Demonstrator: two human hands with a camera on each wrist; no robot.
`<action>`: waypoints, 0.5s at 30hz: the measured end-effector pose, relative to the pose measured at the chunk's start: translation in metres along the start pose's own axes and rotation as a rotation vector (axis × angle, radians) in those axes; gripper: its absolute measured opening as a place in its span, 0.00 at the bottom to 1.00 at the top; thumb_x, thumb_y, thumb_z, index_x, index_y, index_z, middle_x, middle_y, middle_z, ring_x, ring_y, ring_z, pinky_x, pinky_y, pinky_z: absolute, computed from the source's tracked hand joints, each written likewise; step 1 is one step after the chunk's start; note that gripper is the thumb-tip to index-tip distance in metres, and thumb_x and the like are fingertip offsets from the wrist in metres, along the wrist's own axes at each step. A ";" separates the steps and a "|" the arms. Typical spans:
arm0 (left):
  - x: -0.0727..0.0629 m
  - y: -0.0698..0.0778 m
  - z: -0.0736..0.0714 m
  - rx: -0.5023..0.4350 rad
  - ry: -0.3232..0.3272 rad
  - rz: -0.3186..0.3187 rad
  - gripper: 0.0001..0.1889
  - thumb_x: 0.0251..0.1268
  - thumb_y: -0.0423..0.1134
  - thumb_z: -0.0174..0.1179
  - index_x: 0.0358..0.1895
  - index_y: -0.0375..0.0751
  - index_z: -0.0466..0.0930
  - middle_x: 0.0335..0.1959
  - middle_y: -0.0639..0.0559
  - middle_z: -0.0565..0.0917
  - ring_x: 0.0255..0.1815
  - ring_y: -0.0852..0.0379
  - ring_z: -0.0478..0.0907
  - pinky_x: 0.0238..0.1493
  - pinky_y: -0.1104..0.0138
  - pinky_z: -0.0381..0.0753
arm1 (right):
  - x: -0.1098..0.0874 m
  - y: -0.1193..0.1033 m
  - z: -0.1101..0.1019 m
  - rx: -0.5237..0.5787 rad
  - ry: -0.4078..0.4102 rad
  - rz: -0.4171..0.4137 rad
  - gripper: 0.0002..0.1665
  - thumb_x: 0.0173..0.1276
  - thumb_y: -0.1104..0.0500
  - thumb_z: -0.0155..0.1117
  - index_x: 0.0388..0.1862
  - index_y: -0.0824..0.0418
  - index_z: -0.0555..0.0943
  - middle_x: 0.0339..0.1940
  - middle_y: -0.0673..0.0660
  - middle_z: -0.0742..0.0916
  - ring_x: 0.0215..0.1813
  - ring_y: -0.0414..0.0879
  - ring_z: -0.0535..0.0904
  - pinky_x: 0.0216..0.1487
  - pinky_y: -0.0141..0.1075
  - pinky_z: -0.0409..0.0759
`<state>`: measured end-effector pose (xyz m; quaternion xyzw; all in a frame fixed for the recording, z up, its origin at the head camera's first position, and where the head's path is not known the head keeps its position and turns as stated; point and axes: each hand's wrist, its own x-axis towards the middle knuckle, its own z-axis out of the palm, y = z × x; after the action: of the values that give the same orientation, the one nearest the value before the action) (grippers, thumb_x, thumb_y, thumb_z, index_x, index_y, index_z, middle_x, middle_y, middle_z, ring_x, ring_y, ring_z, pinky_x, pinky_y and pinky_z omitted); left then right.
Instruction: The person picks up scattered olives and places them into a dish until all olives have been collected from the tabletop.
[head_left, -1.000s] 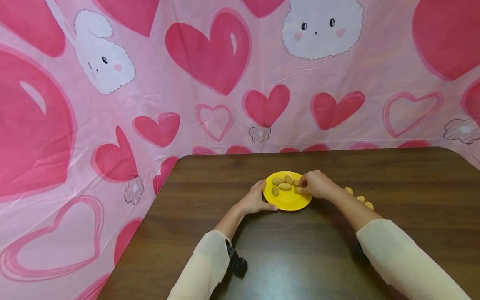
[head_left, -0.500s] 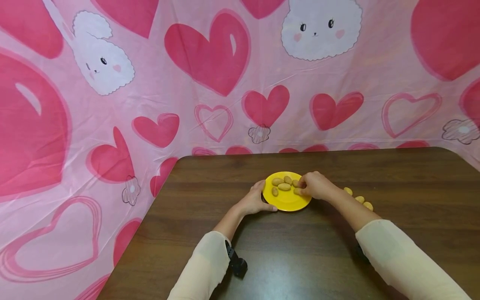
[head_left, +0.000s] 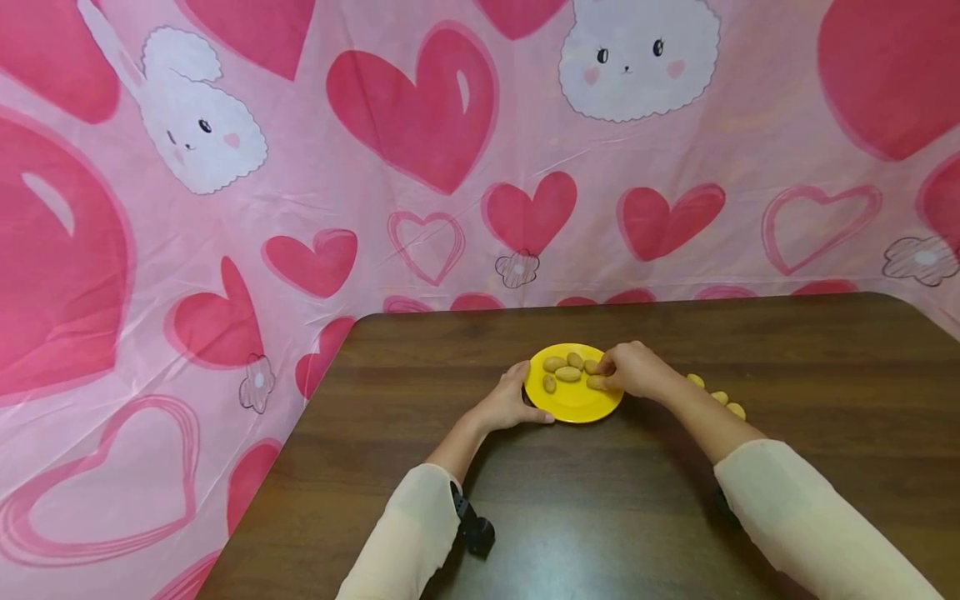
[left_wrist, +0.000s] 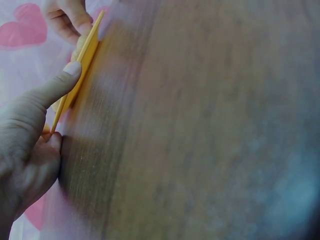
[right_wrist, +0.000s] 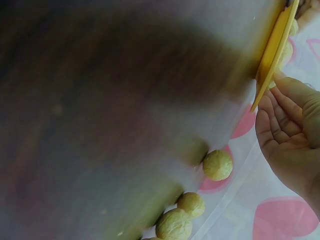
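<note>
A round yellow plate [head_left: 577, 407] lies on the table with several small potatoes [head_left: 567, 374] grouped on its back half. My left hand [head_left: 504, 403] holds the plate's left rim, its thumb at the front edge and its fingers farther back. In the left wrist view, that thumb [left_wrist: 62, 82] lies over the rim. At the plate's right side, my right hand [head_left: 633, 369] pinches a small potato [head_left: 596, 382] resting on the plate. The fingers partly hide this potato. The right wrist view shows the hand [right_wrist: 295, 120] close beside the plate's edge [right_wrist: 274, 55].
A row of 3 more potatoes [head_left: 720, 397] lies on the brown wooden table [head_left: 600, 508], right of the plate and partly behind my right forearm. A pink cloth [head_left: 420, 142] printed with hearts hangs behind the table. A black wrist camera [head_left: 476, 533] sits below my left sleeve.
</note>
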<state>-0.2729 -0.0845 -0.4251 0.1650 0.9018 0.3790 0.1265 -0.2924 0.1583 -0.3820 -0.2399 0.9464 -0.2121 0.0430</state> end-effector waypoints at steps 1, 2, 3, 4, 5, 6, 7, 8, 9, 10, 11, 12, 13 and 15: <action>0.000 0.000 0.000 0.000 0.001 0.001 0.53 0.47 0.49 0.71 0.73 0.39 0.46 0.73 0.47 0.49 0.70 0.51 0.48 0.68 0.57 0.51 | -0.001 0.001 -0.001 0.005 0.009 0.000 0.10 0.57 0.60 0.69 0.35 0.66 0.84 0.30 0.54 0.84 0.31 0.46 0.75 0.38 0.39 0.79; 0.000 0.000 0.000 0.001 0.001 0.002 0.53 0.47 0.49 0.71 0.72 0.38 0.46 0.72 0.47 0.49 0.70 0.51 0.48 0.68 0.57 0.51 | -0.002 0.002 -0.002 0.008 0.018 -0.004 0.10 0.56 0.60 0.69 0.35 0.66 0.84 0.30 0.55 0.85 0.32 0.47 0.75 0.38 0.40 0.79; 0.000 0.000 0.000 -0.001 0.002 0.002 0.53 0.47 0.49 0.71 0.72 0.38 0.46 0.72 0.47 0.49 0.70 0.51 0.48 0.68 0.57 0.51 | -0.003 0.004 -0.003 0.011 0.023 -0.006 0.10 0.56 0.61 0.69 0.35 0.66 0.84 0.30 0.55 0.85 0.32 0.47 0.76 0.38 0.40 0.79; 0.001 0.000 0.000 0.002 0.002 0.003 0.53 0.47 0.49 0.71 0.72 0.38 0.46 0.72 0.47 0.49 0.71 0.51 0.48 0.68 0.57 0.51 | -0.004 0.005 -0.004 0.012 0.028 -0.011 0.10 0.56 0.62 0.69 0.35 0.67 0.84 0.30 0.55 0.85 0.32 0.47 0.76 0.38 0.41 0.79; 0.001 0.000 0.000 0.001 0.002 0.005 0.53 0.47 0.49 0.71 0.72 0.38 0.46 0.72 0.46 0.49 0.71 0.51 0.48 0.68 0.57 0.51 | -0.005 0.007 -0.005 0.011 0.033 -0.016 0.09 0.56 0.63 0.69 0.35 0.67 0.84 0.31 0.56 0.85 0.32 0.47 0.76 0.38 0.41 0.79; 0.001 0.000 0.000 0.002 0.003 0.006 0.53 0.47 0.49 0.71 0.72 0.38 0.46 0.72 0.46 0.49 0.71 0.51 0.48 0.68 0.57 0.51 | -0.007 0.008 -0.006 0.016 0.036 -0.015 0.09 0.55 0.63 0.69 0.35 0.67 0.84 0.31 0.56 0.85 0.33 0.47 0.76 0.38 0.41 0.79; 0.001 0.000 0.000 0.003 0.003 0.007 0.53 0.47 0.49 0.71 0.72 0.38 0.46 0.72 0.46 0.50 0.71 0.51 0.48 0.68 0.57 0.51 | -0.008 0.009 -0.007 0.023 0.036 -0.009 0.09 0.56 0.64 0.69 0.35 0.67 0.84 0.31 0.56 0.85 0.33 0.47 0.77 0.38 0.41 0.79; 0.001 0.000 0.001 0.004 0.003 0.008 0.53 0.47 0.49 0.71 0.72 0.38 0.46 0.72 0.46 0.50 0.71 0.51 0.48 0.68 0.57 0.50 | -0.009 0.010 -0.008 0.027 0.035 -0.006 0.10 0.56 0.64 0.69 0.36 0.68 0.84 0.31 0.56 0.85 0.33 0.47 0.77 0.38 0.41 0.80; 0.001 0.000 0.001 0.004 0.003 0.008 0.53 0.47 0.49 0.71 0.72 0.38 0.46 0.72 0.46 0.50 0.71 0.51 0.48 0.68 0.57 0.50 | -0.011 0.011 -0.010 0.033 0.032 0.000 0.10 0.56 0.65 0.68 0.36 0.68 0.84 0.31 0.56 0.85 0.33 0.47 0.77 0.38 0.42 0.80; 0.001 0.000 0.001 0.006 0.003 0.008 0.53 0.47 0.49 0.71 0.72 0.38 0.46 0.72 0.46 0.50 0.71 0.51 0.48 0.68 0.57 0.50 | -0.012 0.012 -0.012 0.035 0.033 0.003 0.10 0.56 0.65 0.68 0.36 0.69 0.84 0.31 0.56 0.85 0.33 0.47 0.77 0.38 0.42 0.80; 0.001 0.000 0.001 0.006 0.004 0.007 0.53 0.47 0.49 0.71 0.72 0.38 0.46 0.72 0.46 0.50 0.71 0.51 0.48 0.68 0.57 0.50 | -0.014 0.014 -0.013 0.038 0.035 0.006 0.10 0.56 0.64 0.68 0.36 0.69 0.84 0.31 0.56 0.85 0.33 0.47 0.77 0.38 0.42 0.80; 0.001 0.000 0.001 0.009 0.003 0.005 0.53 0.47 0.49 0.71 0.72 0.39 0.46 0.72 0.46 0.50 0.71 0.51 0.48 0.68 0.57 0.50 | -0.015 0.015 -0.014 0.042 0.034 0.013 0.10 0.56 0.64 0.68 0.36 0.69 0.83 0.31 0.56 0.85 0.32 0.47 0.77 0.37 0.42 0.80; 0.001 -0.001 0.001 0.010 0.003 0.004 0.53 0.47 0.49 0.71 0.73 0.39 0.46 0.72 0.46 0.50 0.71 0.51 0.48 0.68 0.57 0.51 | -0.016 0.017 -0.016 0.039 0.033 0.014 0.11 0.56 0.64 0.68 0.36 0.69 0.83 0.31 0.56 0.85 0.32 0.47 0.77 0.37 0.43 0.79; 0.001 -0.001 0.001 0.011 0.002 0.003 0.53 0.47 0.49 0.71 0.73 0.39 0.46 0.72 0.46 0.50 0.71 0.51 0.48 0.68 0.57 0.51 | -0.019 0.021 -0.018 0.031 0.036 0.015 0.11 0.55 0.63 0.69 0.36 0.69 0.83 0.31 0.56 0.86 0.32 0.47 0.77 0.37 0.43 0.79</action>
<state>-0.2735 -0.0838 -0.4262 0.1668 0.9036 0.3745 0.1243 -0.2882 0.1902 -0.3750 -0.2281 0.9454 -0.2306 0.0312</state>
